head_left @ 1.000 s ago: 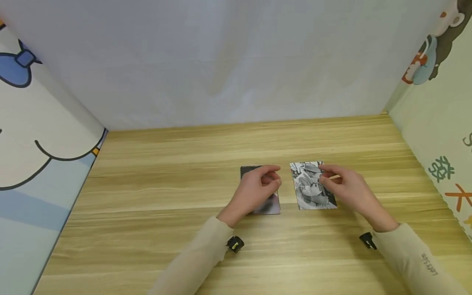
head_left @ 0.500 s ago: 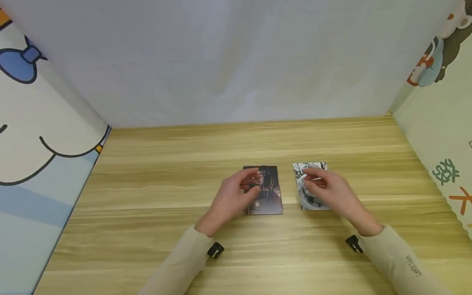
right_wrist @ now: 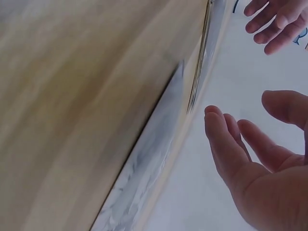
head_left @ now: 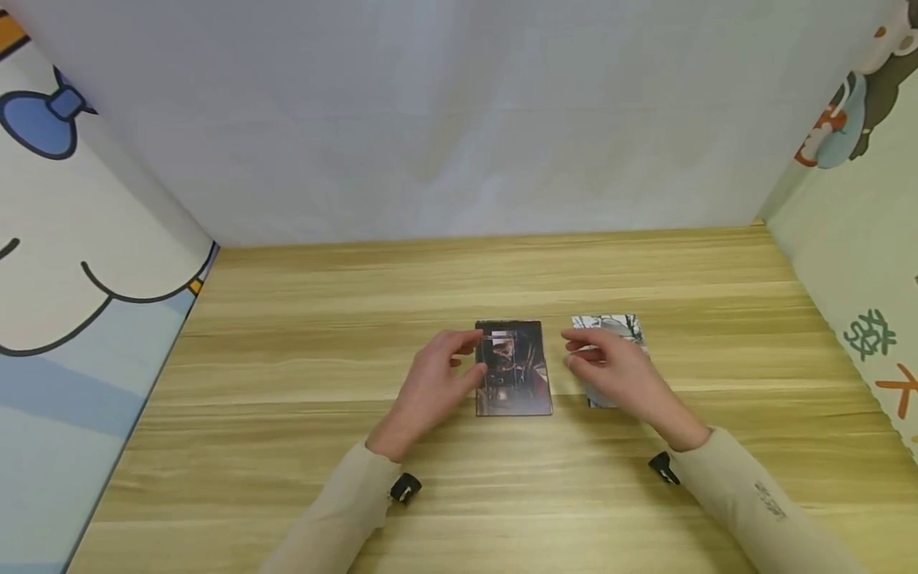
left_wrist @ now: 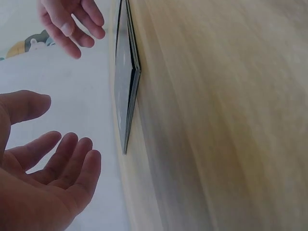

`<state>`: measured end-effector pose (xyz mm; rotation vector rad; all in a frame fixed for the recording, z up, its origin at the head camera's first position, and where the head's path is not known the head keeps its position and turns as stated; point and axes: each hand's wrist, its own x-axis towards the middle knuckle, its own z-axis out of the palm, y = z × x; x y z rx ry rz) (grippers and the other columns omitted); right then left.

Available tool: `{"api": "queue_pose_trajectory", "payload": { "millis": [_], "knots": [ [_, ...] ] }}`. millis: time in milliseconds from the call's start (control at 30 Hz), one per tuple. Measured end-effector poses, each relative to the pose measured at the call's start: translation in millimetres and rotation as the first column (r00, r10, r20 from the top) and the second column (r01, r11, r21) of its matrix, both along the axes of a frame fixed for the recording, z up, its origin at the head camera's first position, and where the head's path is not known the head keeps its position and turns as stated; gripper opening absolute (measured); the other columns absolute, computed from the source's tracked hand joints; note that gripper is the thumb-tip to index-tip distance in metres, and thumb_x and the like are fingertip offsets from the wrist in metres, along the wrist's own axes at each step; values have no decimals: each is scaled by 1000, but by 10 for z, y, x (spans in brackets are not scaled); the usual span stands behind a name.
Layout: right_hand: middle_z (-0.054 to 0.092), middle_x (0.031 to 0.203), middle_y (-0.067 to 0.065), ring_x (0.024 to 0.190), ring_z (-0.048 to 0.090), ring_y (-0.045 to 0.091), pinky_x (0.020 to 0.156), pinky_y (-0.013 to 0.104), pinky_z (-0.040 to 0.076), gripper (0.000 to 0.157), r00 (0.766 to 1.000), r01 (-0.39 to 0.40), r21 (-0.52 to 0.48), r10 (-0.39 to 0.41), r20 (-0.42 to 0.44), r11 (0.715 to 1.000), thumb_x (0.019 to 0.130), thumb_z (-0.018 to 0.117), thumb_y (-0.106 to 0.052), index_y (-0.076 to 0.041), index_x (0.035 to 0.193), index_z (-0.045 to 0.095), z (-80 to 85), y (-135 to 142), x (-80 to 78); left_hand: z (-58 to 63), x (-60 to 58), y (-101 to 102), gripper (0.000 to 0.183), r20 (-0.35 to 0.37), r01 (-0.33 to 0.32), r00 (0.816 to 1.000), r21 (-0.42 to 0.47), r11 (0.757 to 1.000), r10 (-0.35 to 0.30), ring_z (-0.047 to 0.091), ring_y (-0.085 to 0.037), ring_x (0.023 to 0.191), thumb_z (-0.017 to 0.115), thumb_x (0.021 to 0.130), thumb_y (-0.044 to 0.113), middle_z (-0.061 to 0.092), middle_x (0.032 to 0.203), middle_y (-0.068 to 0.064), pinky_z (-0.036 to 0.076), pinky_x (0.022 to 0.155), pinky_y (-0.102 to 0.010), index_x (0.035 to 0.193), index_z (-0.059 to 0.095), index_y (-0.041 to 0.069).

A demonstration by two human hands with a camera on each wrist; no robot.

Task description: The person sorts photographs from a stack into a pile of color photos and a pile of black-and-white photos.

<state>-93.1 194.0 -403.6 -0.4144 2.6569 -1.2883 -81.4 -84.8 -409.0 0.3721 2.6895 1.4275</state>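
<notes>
A small stack of dark picture cards lies on the wooden table. To its right is a black-and-white picture card, partly hidden under my right hand. That hand hovers over the card with loosely bent fingers, its fingertips pointing at the gap between the two. My left hand is at the left edge of the dark stack, thumb and fingers spread apart and holding nothing. In the left wrist view the stack shows several layers edge-on. The right wrist view has the black-and-white card lying flat, below the raised right hand.
The wood-grain table runs back to a pale cloth wall. Printed panels stand on both sides, with a cartoon figure on the left panel and green and red characters on the right one. Black camera mounts sit at both cuffs.
My left hand has drawn leftward off the dark stack, uncovering it. The right hand has moved left across the black-and-white card. Both cards stay on the table; the view has shifted slightly.
</notes>
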Motion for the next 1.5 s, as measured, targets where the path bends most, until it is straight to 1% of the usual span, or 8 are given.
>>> {"api": "queue_pose_trajectory", "payload": {
  "millis": [267,400,600,833,1000,1133,1367,1500],
  "knots": [
    [68,127,21,109,71,34,92,47,58,44,999,-17,34,16,28,999,100,66,-10,7,139,59,-49,-95,-41,-44,-43,-3,49,18,-41,999,-59,997,42,65,-30,116,73,93,9,66,128,-16,55,98,-41,138,61,-2],
    [67,129,21,111,70,35,91,48,58,46,998,-40,53,37,59,998,100,65,-12,7,141,57,-69,-124,-61,-68,-65,6,50,59,-63,996,-104,993,70,66,-31,112,74,93,13,65,128,-17,56,95,-43,139,61,-1],
    [67,131,22,112,69,36,92,49,57,46,995,-64,74,58,82,995,100,64,-13,6,142,56,-56,-160,-89,-110,-88,12,55,129,-64,988,-164,984,86,66,-31,107,74,93,18,64,127,-17,56,92,-45,143,59,1],
    [68,125,22,112,69,37,91,49,58,48,993,-59,68,52,102,996,99,64,-13,8,142,56,-48,-182,-130,-120,-108,6,53,118,-54,990,-222,974,82,64,-26,103,75,93,18,65,119,-13,55,91,-43,141,60,0],
    [68,122,19,111,68,36,91,47,58,51,989,-83,80,72,131,993,99,64,-14,8,143,54,-90,-199,-148,-130,-141,4,55,140,-30,988,-252,967,67,62,-23,101,76,92,17,65,122,-12,54,88,-40,141,60,-1],
    [68,119,18,109,69,35,89,46,58,51,987,-106,104,92,131,989,99,64,-13,11,142,53,-115,-208,-171,-131,-166,3,57,163,5,986,-273,962,41,62,-21,98,76,92,18,65,124,-13,54,87,-39,143,59,-2],
    [69,117,17,106,69,31,89,44,58,52,984,-135,147,115,133,980,98,65,-12,13,141,53,-130,-217,-205,-127,-210,-21,62,175,84,984,-309,947,-30,56,-18,90,80,89,14,61,113,-11,52,82,-35,143,57,-6],
    [69,115,17,103,68,29,88,44,58,54,983,-150,162,130,127,975,97,65,-11,15,141,52,-134,-223,-229,-116,-236,-25,63,186,106,981,-315,943,-48,56,-18,88,81,89,12,59,114,-12,51,80,-34,143,56,-7]
  ]
}}
